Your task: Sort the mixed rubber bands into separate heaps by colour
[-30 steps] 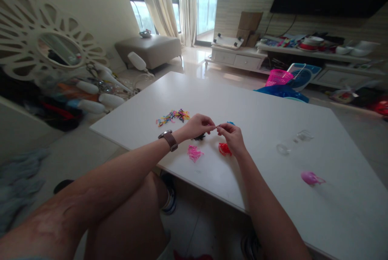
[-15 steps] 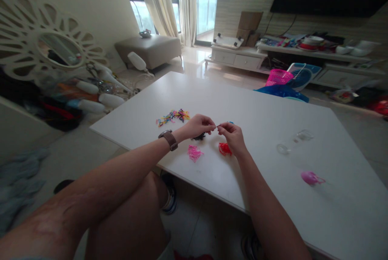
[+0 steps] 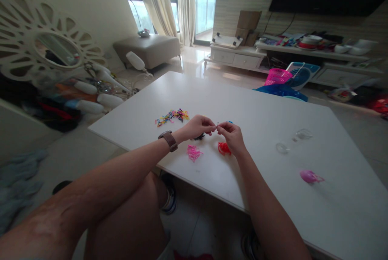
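Note:
My left hand [image 3: 200,126] and my right hand [image 3: 233,134] meet fingertip to fingertip above the white table [image 3: 260,187]. Both are closed in a pinch on a tiny dark rubber band [image 3: 217,124], whose shape is hard to make out. Beneath my left hand lies a pile of black rubber bands [image 3: 199,137], partly covered. Nearer the edge is a pink pile [image 3: 194,153]; a red pile [image 3: 223,148] sits beside my right wrist. A mixed-colour pile [image 3: 173,117] spreads out beyond my left hand. Something blue [image 3: 230,122] peeks out behind my right fingers.
On the table's right side are a clear container [image 3: 303,134], a round clear lid [image 3: 282,148] and a pink-purple pouch-like thing with a loop [image 3: 308,176]. Past the far edge stands a pink basket [image 3: 277,76]. White lamp-like pieces [image 3: 91,106] lie left of the table.
My fingertips have shifted slightly, and the dark band now pokes up between them. The piles stay as they were; the view has moved a little.

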`<state>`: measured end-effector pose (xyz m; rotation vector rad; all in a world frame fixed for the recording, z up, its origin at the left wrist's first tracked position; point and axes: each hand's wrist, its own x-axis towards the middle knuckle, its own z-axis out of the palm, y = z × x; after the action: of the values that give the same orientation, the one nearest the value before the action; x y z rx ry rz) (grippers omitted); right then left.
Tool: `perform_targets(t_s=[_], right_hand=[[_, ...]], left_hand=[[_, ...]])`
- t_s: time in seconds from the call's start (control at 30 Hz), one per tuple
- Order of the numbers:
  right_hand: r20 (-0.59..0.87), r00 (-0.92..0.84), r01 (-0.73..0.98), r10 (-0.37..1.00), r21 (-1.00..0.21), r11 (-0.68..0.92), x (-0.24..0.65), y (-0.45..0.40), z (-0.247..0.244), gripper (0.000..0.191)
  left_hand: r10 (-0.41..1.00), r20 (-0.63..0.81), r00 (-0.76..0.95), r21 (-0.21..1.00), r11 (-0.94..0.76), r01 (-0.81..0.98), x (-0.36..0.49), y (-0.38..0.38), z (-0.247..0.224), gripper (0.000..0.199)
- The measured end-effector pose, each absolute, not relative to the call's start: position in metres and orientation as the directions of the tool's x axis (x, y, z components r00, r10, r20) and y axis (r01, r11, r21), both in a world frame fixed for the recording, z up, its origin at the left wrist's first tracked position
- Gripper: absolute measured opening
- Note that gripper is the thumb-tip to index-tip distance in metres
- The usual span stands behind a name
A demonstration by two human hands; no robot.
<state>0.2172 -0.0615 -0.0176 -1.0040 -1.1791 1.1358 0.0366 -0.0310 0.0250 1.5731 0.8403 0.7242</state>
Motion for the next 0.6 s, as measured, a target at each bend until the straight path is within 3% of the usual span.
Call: perform_targets(t_s=[0.6], right_hand=[[0.147,0.001,-0.242,0.989,-0.960,0.143,0.2217,-0.0592,-0.0275,0.017]], left_hand=[[0.835,-0.010,0.550,0.999,-0.014,0.039,0.0385,-0.0373,0.0228,0.036]])
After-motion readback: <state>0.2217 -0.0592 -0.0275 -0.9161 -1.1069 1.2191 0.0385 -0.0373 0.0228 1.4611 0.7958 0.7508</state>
